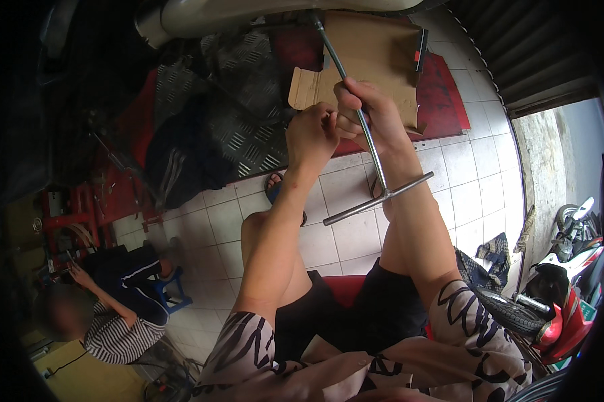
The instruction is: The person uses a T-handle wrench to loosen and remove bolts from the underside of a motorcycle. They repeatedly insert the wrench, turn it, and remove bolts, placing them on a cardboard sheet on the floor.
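1. One T-handle wrench [374, 153] of bare metal is present, comprising a long, straight shaft [334, 53] and a crossbar [355, 209] at the end nearer the body

2. Expected handling: stiff throughout, fairly heavy for its slender form, and unlikely to suffer from firm use. The smooth shaft may slip or turn within a damp or oily palm

3. Points of hold: the crossbar, taken on both sides of its junction, should give the best leverage. The middle of the shaft should serve for support and steering

4. State of the hands: the right hand [376, 110] is wrapped around the shaft between its two ends. The left hand [311, 137] has its fingers curled inward, just beside the right; whether it grips anything cannot be told, as its palm is hidden

5. Position of the shaft: it slants from the right hand toward the pale panel [215, 17], with cardboard [376, 50] behind it in view. Whether its far end is seated on anything cannot be told

6. Position of the crossbar: nearer the body than both hands, crossing in front of the right forearm [419, 218] in view; neither hand grasps it
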Available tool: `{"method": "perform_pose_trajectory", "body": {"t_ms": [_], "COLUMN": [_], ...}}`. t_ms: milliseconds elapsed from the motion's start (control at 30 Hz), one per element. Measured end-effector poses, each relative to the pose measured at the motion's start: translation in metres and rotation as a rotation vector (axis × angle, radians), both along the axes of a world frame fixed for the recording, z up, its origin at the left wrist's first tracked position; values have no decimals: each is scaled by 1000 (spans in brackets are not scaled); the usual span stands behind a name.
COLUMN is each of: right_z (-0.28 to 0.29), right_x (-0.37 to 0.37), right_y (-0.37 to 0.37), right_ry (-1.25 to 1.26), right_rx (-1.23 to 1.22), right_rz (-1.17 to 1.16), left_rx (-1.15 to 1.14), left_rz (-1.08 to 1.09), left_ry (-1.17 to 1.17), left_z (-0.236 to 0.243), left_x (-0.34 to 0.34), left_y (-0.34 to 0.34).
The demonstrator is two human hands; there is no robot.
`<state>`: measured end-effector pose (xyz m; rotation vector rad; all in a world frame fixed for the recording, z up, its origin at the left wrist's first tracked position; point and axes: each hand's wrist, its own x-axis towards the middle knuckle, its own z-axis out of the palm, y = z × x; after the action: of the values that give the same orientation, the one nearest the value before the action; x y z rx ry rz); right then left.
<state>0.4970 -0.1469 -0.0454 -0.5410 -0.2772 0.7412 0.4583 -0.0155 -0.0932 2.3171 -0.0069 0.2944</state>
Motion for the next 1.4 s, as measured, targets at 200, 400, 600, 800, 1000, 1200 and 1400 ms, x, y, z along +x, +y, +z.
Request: {"method": "perform_pose_trajectory", "body": {"t_ms": [200,400,600,800,1000,1200,1400], "right_z": [-20,-11,-16,-5,4,8,-21], "right_x": [4,2,6,6,5,1,-12], "right_y": [15,19,12,10,5,2,9], "right_ry": [120,48,8,-19,-130,-158,-69], "right_rx": [395,248,151,52,-223,-336,502], "right_rz": [99,77,41,2,-60,-72,444], "left_rx": [30,-175,-558,387,719,8,-629], "left_rz": [-7,68,69,-232,-169,-268,-337], "left_ry": [-16,-216,-25,36,169,-7,-77], "left_z": [-6,1,92,167,127,76,85], "left_x": [2,1,-35,-122,-122,-109,-115], "left_y": [4,15,51,-33,-62,-52,-52]}}
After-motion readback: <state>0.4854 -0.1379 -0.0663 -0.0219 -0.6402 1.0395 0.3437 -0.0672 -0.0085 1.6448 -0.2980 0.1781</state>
